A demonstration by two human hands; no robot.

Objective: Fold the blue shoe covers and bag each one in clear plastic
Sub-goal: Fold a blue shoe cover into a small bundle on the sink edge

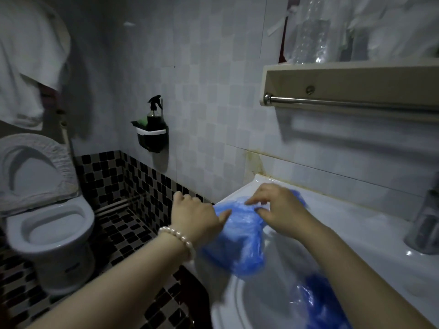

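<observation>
Crumpled, translucent blue shoe cover (237,236) drapes over the sink rim (242,188), between both grips. Right hand (278,210) pinches its top edge; left hand (197,214) holds its side, thumb pressing in.

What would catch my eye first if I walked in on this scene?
Most striking is the bright blue shoe cover draped over the white sink's left rim, with the left hand and right hand both working it. More blue plastic lies in the basin at lower right. At far left stands a toilet with its lid raised.
</observation>
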